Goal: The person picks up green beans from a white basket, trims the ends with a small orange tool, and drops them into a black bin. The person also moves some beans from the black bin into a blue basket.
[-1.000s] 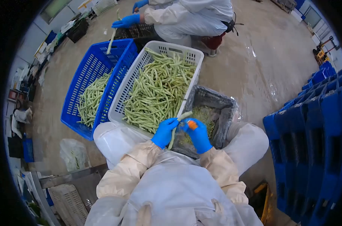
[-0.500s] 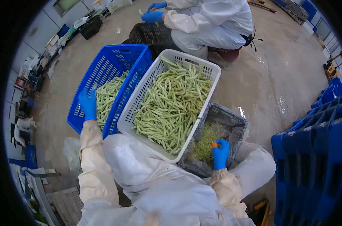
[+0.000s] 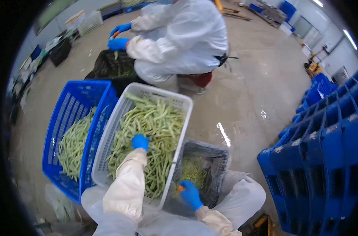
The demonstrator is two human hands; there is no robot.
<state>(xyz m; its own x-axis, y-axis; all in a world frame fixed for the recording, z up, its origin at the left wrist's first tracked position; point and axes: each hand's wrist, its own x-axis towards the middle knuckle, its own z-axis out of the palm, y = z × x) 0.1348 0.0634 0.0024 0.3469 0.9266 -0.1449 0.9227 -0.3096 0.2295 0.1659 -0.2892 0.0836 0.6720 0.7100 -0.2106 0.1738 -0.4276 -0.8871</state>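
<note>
the left hand (image 3: 140,142) moves from the blue crate (image 3: 94,145) to the white crate (image 3: 178,145), onto the fuller pile of beans (image 3: 157,122), its grip hidden, while the right hand (image 3: 191,195) half curls, orange piece (image 3: 181,188) at its fingertips, hold unclear.

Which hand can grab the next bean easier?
Probably the left hand: it's at the beans in the white crate. The right hand is outside that crate, over the dark bin.

Ceiling lamps (image 3: 350,39) glow, glare streaks the floor (image 3: 246,94), and dark edges bow.
</note>
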